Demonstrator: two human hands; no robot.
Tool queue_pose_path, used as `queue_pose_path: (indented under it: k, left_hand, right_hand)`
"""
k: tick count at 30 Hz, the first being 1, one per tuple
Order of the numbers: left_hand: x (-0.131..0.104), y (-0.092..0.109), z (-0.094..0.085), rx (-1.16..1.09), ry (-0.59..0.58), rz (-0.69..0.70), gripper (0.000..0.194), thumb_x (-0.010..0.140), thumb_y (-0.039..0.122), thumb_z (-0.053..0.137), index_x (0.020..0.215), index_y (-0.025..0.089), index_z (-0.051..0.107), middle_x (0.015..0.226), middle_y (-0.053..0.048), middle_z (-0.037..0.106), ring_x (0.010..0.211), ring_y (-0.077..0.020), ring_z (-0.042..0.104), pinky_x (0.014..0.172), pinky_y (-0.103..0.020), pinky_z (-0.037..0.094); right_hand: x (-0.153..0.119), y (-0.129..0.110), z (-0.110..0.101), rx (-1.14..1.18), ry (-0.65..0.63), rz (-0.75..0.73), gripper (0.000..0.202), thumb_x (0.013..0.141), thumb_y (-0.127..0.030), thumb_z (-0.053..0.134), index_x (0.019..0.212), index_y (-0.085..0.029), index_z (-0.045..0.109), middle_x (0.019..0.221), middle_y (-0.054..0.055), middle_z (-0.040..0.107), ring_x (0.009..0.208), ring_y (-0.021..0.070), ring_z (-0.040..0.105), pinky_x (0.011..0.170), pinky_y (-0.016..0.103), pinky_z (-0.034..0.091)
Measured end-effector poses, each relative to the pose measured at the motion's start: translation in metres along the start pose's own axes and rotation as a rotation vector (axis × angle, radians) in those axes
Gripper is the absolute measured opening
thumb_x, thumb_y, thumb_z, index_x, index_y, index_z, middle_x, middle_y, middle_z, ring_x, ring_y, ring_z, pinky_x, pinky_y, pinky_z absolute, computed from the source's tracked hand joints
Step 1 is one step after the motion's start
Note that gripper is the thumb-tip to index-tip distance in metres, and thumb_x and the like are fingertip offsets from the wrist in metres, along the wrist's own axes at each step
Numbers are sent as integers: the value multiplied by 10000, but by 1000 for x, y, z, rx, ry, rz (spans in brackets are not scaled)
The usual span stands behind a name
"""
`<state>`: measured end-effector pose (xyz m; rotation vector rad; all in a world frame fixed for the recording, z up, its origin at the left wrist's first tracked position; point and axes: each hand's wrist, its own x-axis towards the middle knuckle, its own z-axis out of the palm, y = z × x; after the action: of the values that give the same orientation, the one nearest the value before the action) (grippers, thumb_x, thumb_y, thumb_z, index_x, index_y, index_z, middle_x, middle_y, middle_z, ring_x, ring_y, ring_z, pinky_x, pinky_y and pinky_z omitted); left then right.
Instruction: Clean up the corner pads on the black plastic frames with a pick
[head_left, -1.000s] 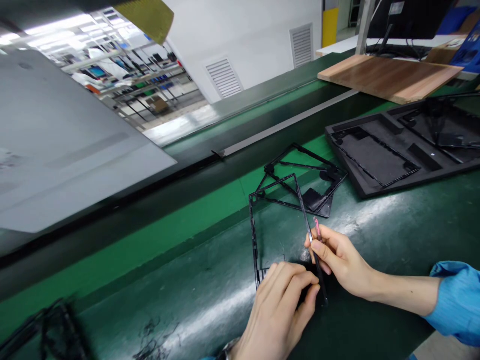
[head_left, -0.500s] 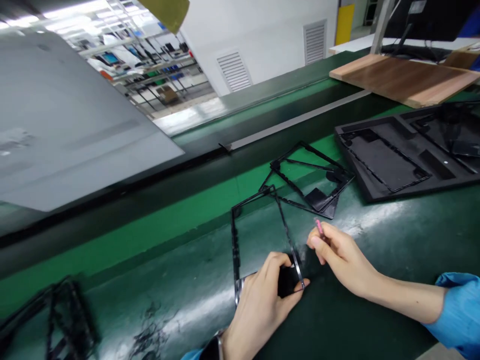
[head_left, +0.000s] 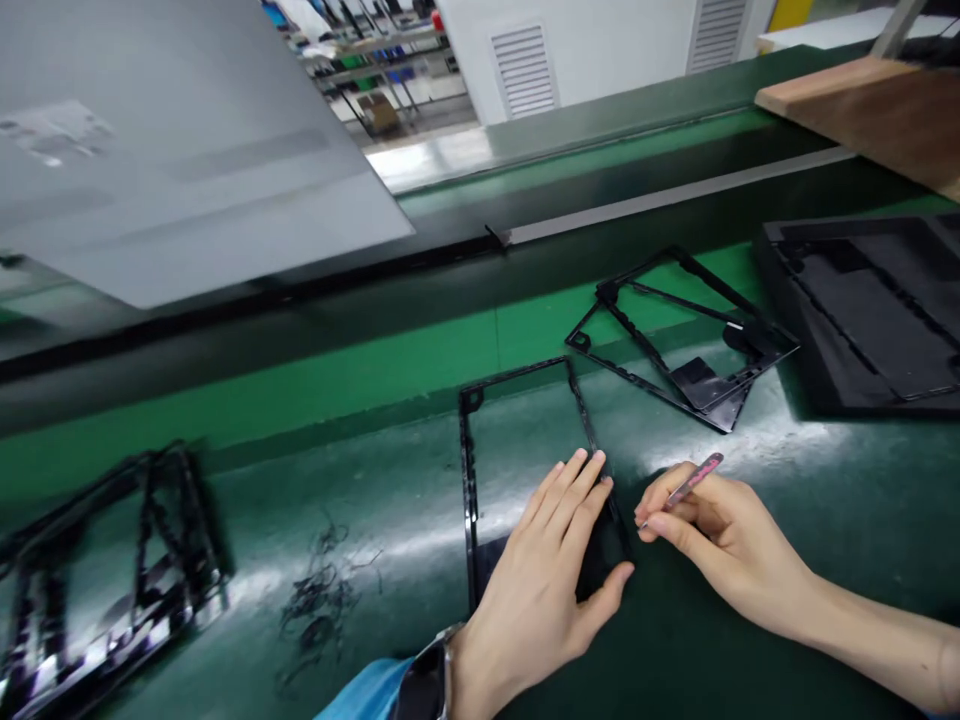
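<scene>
Frame [head_left: 468, 470] under left hand [head_left: 541, 568], its fingers nearly together, thumb apart, tweezers [head_left: 694, 480] pinched in right hand's [head_left: 731, 545] fingers

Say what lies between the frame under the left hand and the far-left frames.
Thin black strands, tangled on the green bench; the head view shows them.

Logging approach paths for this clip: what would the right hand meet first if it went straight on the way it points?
Probably the right long side of the black frame under the left hand, with the slim tool in the right hand leading; its height is unclear.
</scene>
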<state>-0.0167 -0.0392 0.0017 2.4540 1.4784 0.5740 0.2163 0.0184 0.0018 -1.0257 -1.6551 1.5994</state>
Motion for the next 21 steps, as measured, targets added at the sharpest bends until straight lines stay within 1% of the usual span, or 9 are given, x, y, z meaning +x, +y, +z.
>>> queue_pose_path:
  k: [2, 5, 9, 13, 16, 21]
  left_hand:
    - [-2, -1, 0, -37, -8, 14, 650, 998, 284, 668, 1572, 111, 417, 1700, -214, 421, 1622, -355, 343, 1277, -608, 403]
    - [-3, -1, 0, -69, 7, 17, 653, 982, 286, 690, 1558, 113, 438, 1677, -216, 457, 1612, -364, 362, 1263, -615, 428]
    - [-2, 0, 0, -94, 12, 7, 650, 972, 279, 697, 1555, 125, 451, 1657, -221, 484, 1586, -372, 411, 1237, -606, 471]
    - [-1, -1, 0, -90, 22, 12, 627, 987, 295, 683, 1544, 110, 463, 1653, -219, 490, 1585, -366, 415, 1235, -588, 480]
    - [-1, -1, -1, -84, 13, 15, 624, 990, 299, 680, 1543, 109, 465, 1658, -210, 486, 1588, -358, 411, 1243, -576, 475]
    - [-1, 0, -1, -59, 1, 23, 606, 987, 297, 683, 1513, 80, 474, 1655, -225, 484, 1597, -355, 395, 1238, -574, 482]
  right_hand:
    - [2, 2, 4, -61, -13, -31, 171, 1077, -384, 656, 1039, -226, 709, 1030, 71, 729, 824, 216, 756, 763, 374, 651]
    - [5, 3, 9, -132, -8, -91, 143, 1081, -327, 641, 1011, -229, 719, 1014, 74, 744, 809, 216, 765, 780, 394, 678]
    - [9, 0, 13, -127, 25, -110, 115, 1070, -248, 631, 1002, -238, 723, 975, 64, 746, 806, 212, 771, 754, 378, 697]
    - [10, -3, 13, -141, 38, -136, 120, 1061, -214, 634, 987, -244, 724, 936, 50, 746, 793, 206, 764, 722, 363, 691]
    - [8, -4, 13, -181, 42, -147, 133, 1061, -196, 631, 985, -248, 727, 937, 43, 758, 811, 208, 763, 741, 372, 678]
    - [8, -3, 14, -224, 38, -172, 179, 1054, -131, 603, 974, -247, 713, 928, 22, 760, 804, 184, 758, 723, 343, 655]
